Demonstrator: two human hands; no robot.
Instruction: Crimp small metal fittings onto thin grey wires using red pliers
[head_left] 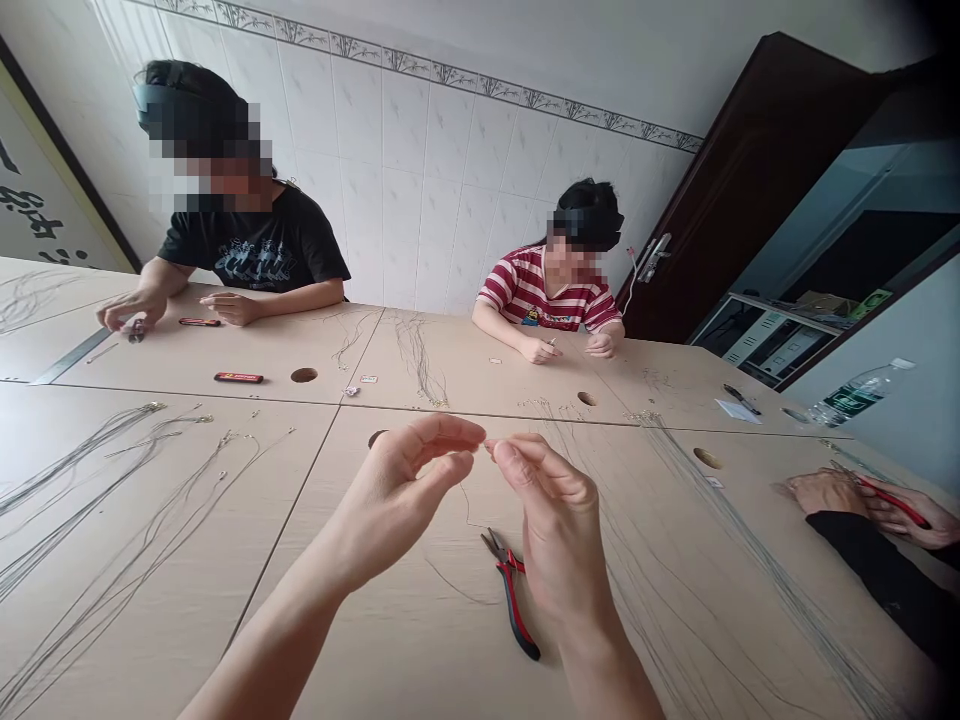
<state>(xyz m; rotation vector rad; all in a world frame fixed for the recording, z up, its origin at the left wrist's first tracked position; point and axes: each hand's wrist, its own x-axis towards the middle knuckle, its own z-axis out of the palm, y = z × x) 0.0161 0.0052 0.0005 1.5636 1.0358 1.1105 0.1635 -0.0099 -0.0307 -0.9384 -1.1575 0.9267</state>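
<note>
A tiled wall (405, 200) stands behind a pale joined table (360, 640). Well left of the grip lie grey wires (90, 443), with a person in a black shirt (262, 245) beyond them. The left hand (405, 480) curves thumb and finger toward each other; whether they grasp anything, I cannot tell. A thin wire (467, 508) dangles just below these fingertips, and pliers (514, 610) lie on the table below the grip. The right hand (551, 500) pinches thumb against finger, anything between them too small to make out. Beyond it sits a person in stripes (559, 285); to its right, long wires (735, 530) and a bottle (862, 395)
</note>
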